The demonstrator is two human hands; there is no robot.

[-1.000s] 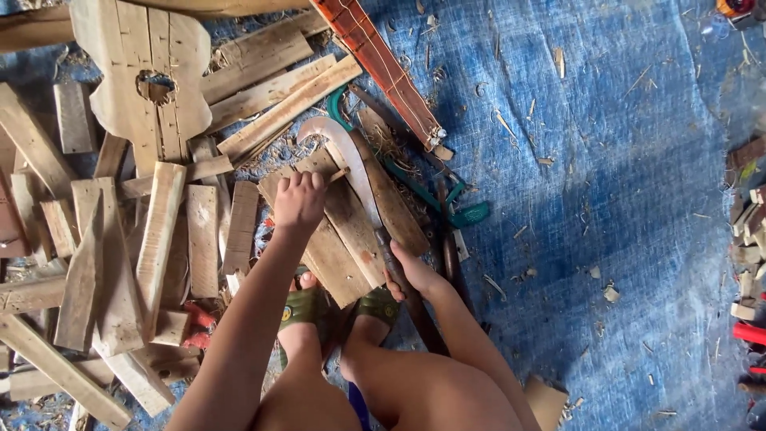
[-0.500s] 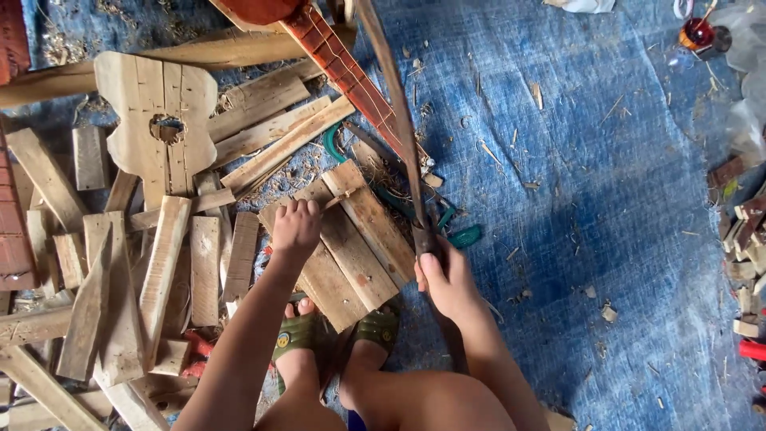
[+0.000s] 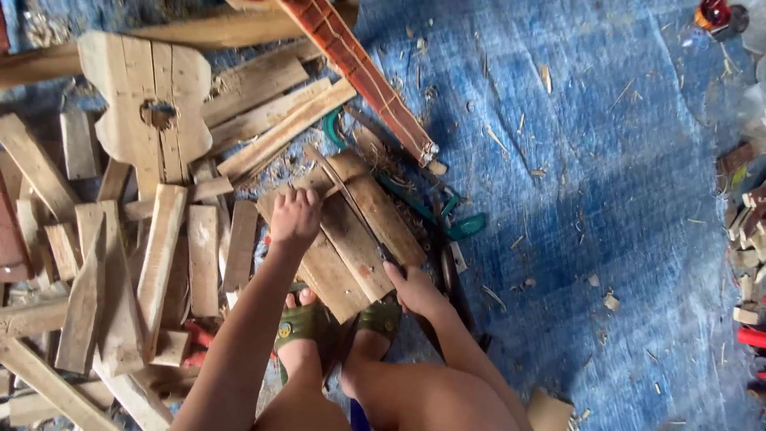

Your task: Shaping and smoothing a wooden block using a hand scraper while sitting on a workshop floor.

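Left hand: while the person is crouching over the work, the left hand is pressing down with fingers curled, bearing on the upper end of the wooden plank.
Right hand: the right hand is closing around the near end of a thin dark blade; whether it is a saw or a knife, I cannot tell.
Key relation: the wooden plank is lying between the hands, its long axis running from 11 o'clock to 5 o'clock; the blade is running along it toward 11 o'clock from the right hand, which is the nearer hand.
Feet: two green sandals are bracing the plank's near end at 6 o'clock.
Around: a scrap wood pile is spreading out at 9 o'clock; a red slatted frame is angling away at 12 o'clock; a green-handled tool is lying at 2 o'clock.
Surface: a blue tarp, littered with chips, is covering the ground.
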